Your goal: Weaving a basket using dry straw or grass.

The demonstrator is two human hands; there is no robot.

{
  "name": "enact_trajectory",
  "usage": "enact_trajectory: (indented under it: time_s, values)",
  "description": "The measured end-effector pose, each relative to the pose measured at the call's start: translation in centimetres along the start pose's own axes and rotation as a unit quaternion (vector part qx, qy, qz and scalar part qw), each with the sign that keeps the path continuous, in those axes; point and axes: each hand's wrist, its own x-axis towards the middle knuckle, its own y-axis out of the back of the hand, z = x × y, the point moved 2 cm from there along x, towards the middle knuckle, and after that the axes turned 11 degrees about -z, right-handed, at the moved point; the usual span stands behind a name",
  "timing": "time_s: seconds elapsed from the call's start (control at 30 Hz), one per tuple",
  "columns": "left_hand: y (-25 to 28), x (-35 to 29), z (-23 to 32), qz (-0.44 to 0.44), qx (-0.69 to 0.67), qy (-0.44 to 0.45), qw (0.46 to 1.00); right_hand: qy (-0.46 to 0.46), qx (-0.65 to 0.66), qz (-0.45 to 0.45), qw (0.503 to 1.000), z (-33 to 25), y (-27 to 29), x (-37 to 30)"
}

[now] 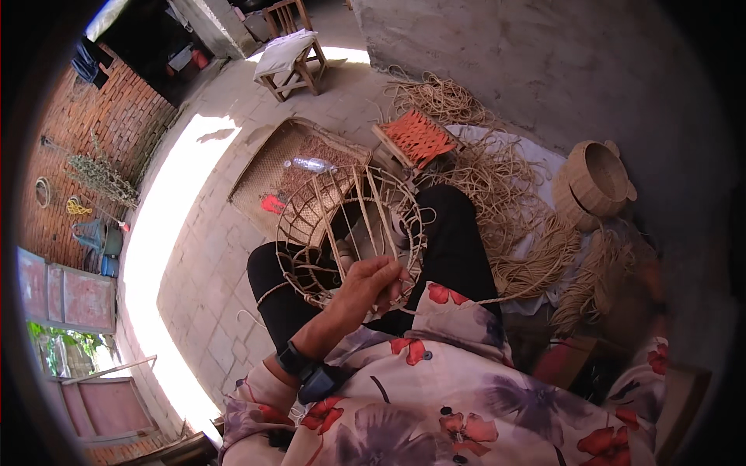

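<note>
Currently in lap: round open basket frame point(381, 210), tilted between our knees, its open ribs and long strands spanning the opening.
Left hand point(364, 289): at the near rim of the frame, thumb and fingers drawn narrow together; we cannot tell whether they pinch a strand or the rim itself.
Left wrist: black strap with a dark device point(315, 378) on it.
Right hand point(651, 276): out at the right edge, dim and blurred; we cannot tell how its fingers stand or whether they hold anything.
Working cord point(482, 301): runs from the near side of the frame, over our thigh, off to the right.
Legs: black trousers point(460, 233), one knee on each side of the frame.
Cord stock: loose tan heap point(493, 179) beyond our right knee, partly on a white sheet point(544, 159); hanks point(590, 283) lie nearer us.
Right side: eared woven basket point(604, 172) tipped onto another woven basket point(571, 206).
Ahead: low stool point(418, 138) with orange webbing, beside the heap.
Left of stool: woven mat point(260, 175) carrying a clear bottle point(313, 165) and a red item point(272, 204), kind unclear.
Far back: wooden chair point(289, 81), pale cloth on the seat.
</note>
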Motion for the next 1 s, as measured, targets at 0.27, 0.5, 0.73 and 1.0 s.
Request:
enact_trajectory:
  time_s: [0.27,0.5,0.73,1.0]
  values:
    - [-2.6,-0.1,-4.0,-0.080,0.529,-0.110,0.837,0.435,0.206,-0.160,0.862,-48.4,-17.1,-17.8]
    - [-2.4,0.2,-4.1,-0.108,0.499,-0.077,0.856,0.491,0.028,-0.201,0.847,-56.1,-20.9,-25.5]
    - [0.4,0.0,-0.9,0.088,0.396,-0.040,0.913,0.565,-0.022,-0.180,0.804,-54.6,-22.0,-26.1]
    - [0.0,3.1,-0.3,0.125,0.561,-0.036,0.817,0.600,-0.109,-0.137,0.781,-54.6,-22.7,-26.3]
